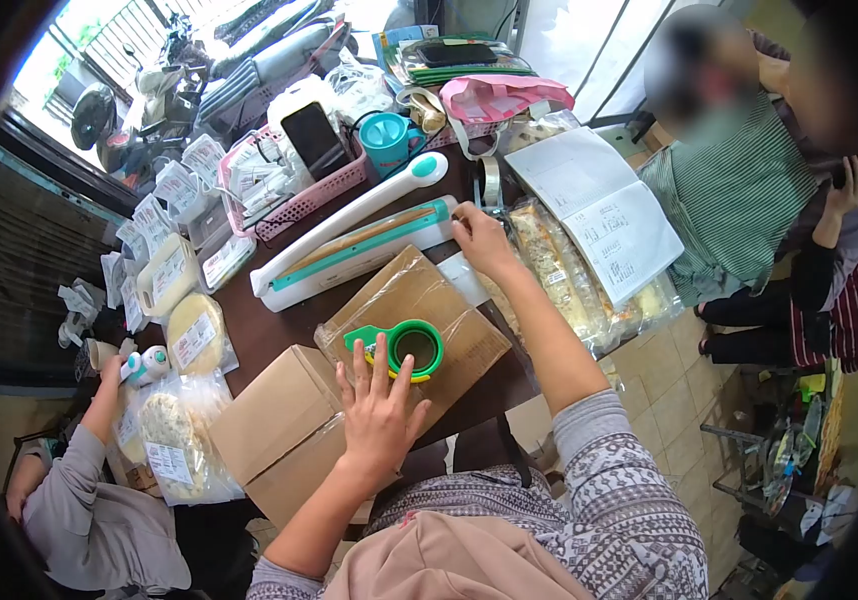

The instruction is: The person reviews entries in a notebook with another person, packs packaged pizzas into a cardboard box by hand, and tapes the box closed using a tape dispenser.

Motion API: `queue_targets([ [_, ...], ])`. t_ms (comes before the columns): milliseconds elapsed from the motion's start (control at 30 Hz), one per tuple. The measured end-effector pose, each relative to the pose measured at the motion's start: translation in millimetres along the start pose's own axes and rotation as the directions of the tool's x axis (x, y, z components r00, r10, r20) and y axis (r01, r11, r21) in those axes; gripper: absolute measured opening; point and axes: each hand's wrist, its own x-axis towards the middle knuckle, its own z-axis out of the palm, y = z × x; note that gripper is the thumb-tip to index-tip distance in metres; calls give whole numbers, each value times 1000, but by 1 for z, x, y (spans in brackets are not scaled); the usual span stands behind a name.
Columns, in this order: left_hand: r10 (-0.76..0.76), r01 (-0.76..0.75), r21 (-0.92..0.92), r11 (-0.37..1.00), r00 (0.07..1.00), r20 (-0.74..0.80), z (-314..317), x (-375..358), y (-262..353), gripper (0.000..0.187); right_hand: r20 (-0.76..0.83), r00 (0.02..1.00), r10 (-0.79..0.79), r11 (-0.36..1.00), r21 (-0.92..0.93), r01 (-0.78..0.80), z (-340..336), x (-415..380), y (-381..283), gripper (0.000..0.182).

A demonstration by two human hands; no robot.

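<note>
A green tape dispenser [416,350] lies on a taped brown cardboard box [469,350]. My left hand [381,420] is open, fingers spread, its fingertips over the dispenser's near edge. Further back, a white and teal heat sealer [349,255] lies slanted across the table with its long arm raised. At its right end is my right hand [486,240], fingers curled against the sealer's edge. A second cardboard box [284,420] sits beside the first on the left.
Bagged flatbreads [174,440] lie at the left, where another person's hand [112,370] holds a white and teal device. A pink basket [314,190], a teal mug [386,140] and a phone [316,140] stand behind. An open notebook [604,210] rests on packaged food. Another person stands at right.
</note>
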Motion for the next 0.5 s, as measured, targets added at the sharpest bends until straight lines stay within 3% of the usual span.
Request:
queue_targets([
  [67,8,-8,20,1000,1000,10,3,12,2,62,204,926,-317,841,-391,374,-5,2,9,17],
  [100,19,-20,42,999,1000,20,5,18,6,64,439,837,-327,777,-379,503,-5,6,19,26],
  [167,-36,32,52,998,997,69,8,27,21,68,581,796,-168,640,-550,536,1,-1,29,38],
  [233,-75,67,70,995,990,119,13,30,32,73,623,782,-24,579,-629,519,12,-1,31,62],
  [267,-105,94,91,991,986,132,17,27,36,78,678,733,49,482,-659,577,22,1,39,64],
  [300,-106,94,99,991,987,117,25,33,43,83,664,745,64,436,-690,577,29,0,45,64],
  [367,-71,48,174,984,989,129,45,30,49,88,670,736,96,429,-695,577,37,5,52,71],
  [400,-3,-30,238,971,990,140,55,28,51,87,642,763,-73,511,-633,582,39,5,59,76],
  [433,48,-95,306,947,986,157,65,28,53,87,670,742,-12,524,-628,575,33,7,48,66],
  [500,136,-194,334,922,972,190,81,29,51,85,598,801,35,657,-618,432,38,16,50,31],
])
